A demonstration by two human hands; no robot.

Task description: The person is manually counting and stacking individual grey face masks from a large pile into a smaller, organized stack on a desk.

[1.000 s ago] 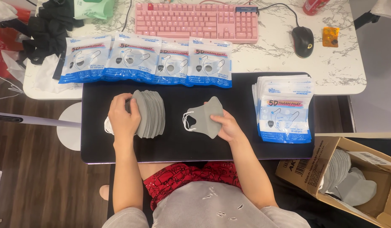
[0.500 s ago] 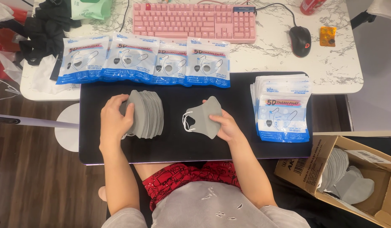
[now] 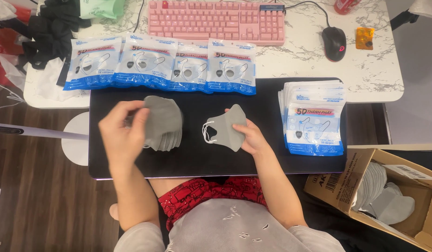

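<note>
Black lap board against a white marbled desk, grey face masks in both hands.

Head view: the black board (image 3: 197, 158) lies across the person's lap, its far edge meeting the marbled desk (image 3: 300, 60) at 12 o'clock. The left hand (image 3: 123, 135), at 9 o'clock on the board, curls its fingers around a fanned stack of grey masks (image 3: 163, 123), lifting the stack's left edge. The right hand (image 3: 253, 140), near the centre, presses flat on a single grey mask (image 3: 225, 127) with white ear loops, thumb and fingers closed together on its right edge. Sealed mask packets (image 3: 160, 63) line the board's 12 o'clock edge; a packet pile (image 3: 313, 116) sits at 3 o'clock. A pink keyboard (image 3: 216, 21) and black mouse (image 3: 334, 43) lie beyond. A cardboard box (image 3: 389, 196) with grey masks stands at 4 o'clock.
</note>
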